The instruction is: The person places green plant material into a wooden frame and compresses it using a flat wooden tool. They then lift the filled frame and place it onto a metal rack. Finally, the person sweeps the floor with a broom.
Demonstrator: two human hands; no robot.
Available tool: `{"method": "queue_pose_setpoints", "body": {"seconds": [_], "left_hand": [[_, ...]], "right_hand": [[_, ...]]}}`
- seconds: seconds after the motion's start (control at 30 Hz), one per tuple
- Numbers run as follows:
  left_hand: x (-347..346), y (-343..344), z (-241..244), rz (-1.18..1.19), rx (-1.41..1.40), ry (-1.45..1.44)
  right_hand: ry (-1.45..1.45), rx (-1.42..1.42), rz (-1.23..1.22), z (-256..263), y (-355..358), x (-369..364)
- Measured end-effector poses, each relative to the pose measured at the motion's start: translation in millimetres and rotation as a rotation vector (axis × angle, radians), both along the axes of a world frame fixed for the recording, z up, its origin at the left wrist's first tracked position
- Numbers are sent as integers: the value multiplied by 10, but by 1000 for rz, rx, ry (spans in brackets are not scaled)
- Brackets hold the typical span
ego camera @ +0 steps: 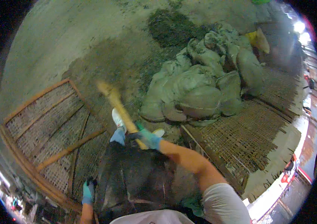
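Note:
My right hand (148,137), in a blue and green work glove with a dark patch, is closed around a long yellow stick (120,109), possibly wood or bamboo. The stick slants away to the upper left over my shoe (117,119), and its far end is blurred. Low on the left, my left hand (89,191), gloved in light blue with dark fingers, hangs beside the dark apron (136,176). Its fingers are too dark to read, and I see nothing plainly held in it. The nearest thing to it is a wood-framed woven panel (54,134).
A heap of dusty grey-green sacks (200,89) lies ahead to the right. Beside it is a frayed woven mat (239,134) with a wooden edge. Dark loose material (172,28) covers ground behind the sacks. A yellow and pale bag (258,40) stands farther back.

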State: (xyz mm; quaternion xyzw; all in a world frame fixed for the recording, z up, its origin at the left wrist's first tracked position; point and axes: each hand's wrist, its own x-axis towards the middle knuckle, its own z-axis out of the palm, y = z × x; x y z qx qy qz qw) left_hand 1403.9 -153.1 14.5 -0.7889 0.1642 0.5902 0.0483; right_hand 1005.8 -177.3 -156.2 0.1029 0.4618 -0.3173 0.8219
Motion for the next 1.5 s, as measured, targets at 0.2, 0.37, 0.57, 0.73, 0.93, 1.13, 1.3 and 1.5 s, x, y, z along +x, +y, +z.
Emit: {"method": "queue_pose_setpoints", "body": {"seconds": [0.2, 0.37, 0.57, 0.73, 0.93, 1.13, 1.3, 1.5], "left_hand": [[228, 2, -155, -36, -69, 165], [450, -77, -245, 171, -72, 210], [501, -90, -340, 224, -52, 248], [431, 34, -498, 166, -113, 238], [6, -403, -42, -186, -78, 154], [420, -274, -228, 199, 6, 236], [351, -216, -308, 133, -31, 226], [510, -198, -566, -51, -90, 254]], "right_hand": [[-236, -110, 6, -590, -489, 695], [-255, 183, -646, -580, -812, -526], [137, -27, -380, 168, -997, -1320], [-37, 122, -342, 408, -812, -810], [301, -55, -157, -132, -677, -1308], [349, -81, -357, 69, -1245, -2465], [143, 51, -409, 423, -827, -1811], [131, 235, -315, 142, -247, -1920]]}}
